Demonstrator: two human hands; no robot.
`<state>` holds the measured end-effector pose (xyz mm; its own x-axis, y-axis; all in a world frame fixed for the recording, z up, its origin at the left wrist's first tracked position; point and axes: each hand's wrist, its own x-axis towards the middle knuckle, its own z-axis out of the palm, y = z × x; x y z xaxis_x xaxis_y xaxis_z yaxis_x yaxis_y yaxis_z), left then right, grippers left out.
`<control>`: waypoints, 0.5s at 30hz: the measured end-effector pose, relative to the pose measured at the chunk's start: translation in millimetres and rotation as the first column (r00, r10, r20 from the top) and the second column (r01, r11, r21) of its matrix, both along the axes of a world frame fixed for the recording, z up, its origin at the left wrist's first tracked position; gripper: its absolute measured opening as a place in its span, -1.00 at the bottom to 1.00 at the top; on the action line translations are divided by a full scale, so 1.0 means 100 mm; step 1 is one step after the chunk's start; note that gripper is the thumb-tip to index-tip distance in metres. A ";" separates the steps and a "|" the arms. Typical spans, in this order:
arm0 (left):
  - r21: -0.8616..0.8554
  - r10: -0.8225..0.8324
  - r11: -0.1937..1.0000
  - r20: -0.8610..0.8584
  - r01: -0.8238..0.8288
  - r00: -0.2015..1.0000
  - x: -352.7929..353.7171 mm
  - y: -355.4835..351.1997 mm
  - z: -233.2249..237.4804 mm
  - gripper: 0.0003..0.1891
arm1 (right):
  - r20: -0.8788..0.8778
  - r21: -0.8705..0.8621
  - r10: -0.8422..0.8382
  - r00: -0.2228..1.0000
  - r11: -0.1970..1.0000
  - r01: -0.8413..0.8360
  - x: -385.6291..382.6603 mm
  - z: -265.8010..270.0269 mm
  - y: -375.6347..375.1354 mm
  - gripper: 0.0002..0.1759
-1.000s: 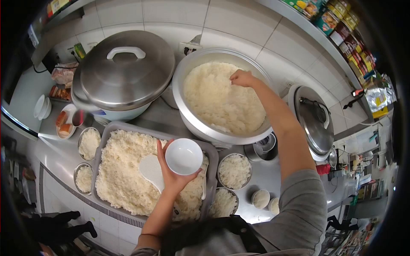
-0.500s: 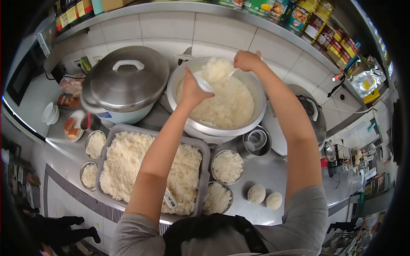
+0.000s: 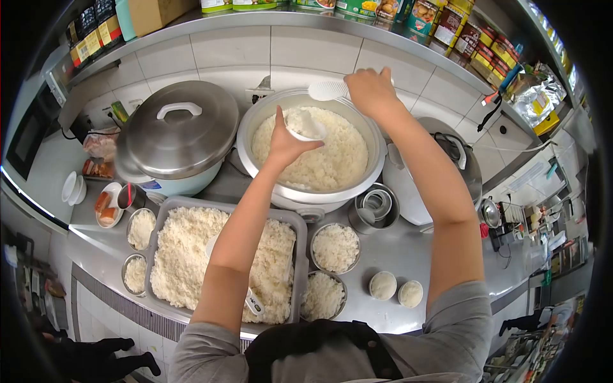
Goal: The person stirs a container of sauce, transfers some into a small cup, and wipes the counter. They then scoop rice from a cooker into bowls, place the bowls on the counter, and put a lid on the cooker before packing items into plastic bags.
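My left hand (image 3: 286, 145) grips a small white bowl (image 3: 313, 135) with a mound of rice in it, held over the large rice cooker (image 3: 377, 153). Cooked rice (image 3: 329, 169) fills much of the cooker. My right hand (image 3: 372, 92) is closed around the handle of a white rice paddle (image 3: 327, 90), raised above the cooker's back rim. The paddle's blade looks mostly bare and points left, a little above the bowl. Below my left forearm lies a grey tray (image 3: 299, 268) heaped with rice, with a second white paddle (image 3: 255, 302) partly hidden by that arm.
A large lidded cooker (image 3: 185, 137) stands at left, another (image 3: 469, 172) at right. Metal bowls of rice (image 3: 335, 249) flank the tray, near two small rice-filled cups (image 3: 383, 285). A metal pot (image 3: 377, 220) holds nested cups. Cans (image 3: 450, 25) line the shelf above. A person's dark-clothed legs (image 3: 121, 357) show lower left.
Rice that sat on the paddle is now in the bowl. The bowl has turned from tilted sideways to face upward more. My right hand has lifted the paddle slightly, and the view has shifted.
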<state>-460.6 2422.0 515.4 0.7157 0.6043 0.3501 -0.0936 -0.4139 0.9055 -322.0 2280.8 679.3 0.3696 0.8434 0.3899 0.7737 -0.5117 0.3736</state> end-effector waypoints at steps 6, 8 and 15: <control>-0.039 -0.206 0.978 0.029 0.207 0.978 -0.26 0.06 -0.02 0.60 | -0.206 0.245 0.310 0.928 0.935 -0.258 -0.56 -0.53 -0.49 -0.42; -0.074 -0.229 0.970 0.021 0.230 0.973 -0.36 0.04 0.02 0.59 | -0.184 0.293 0.383 0.905 0.900 -0.321 -0.55 -0.87 -0.60 -0.33; 0.002 -0.182 0.983 0.116 0.183 0.977 -0.60 -0.25 0.00 0.55 | -0.623 0.364 0.428 0.655 0.900 -0.241 -0.69 -0.98 -0.91 -0.41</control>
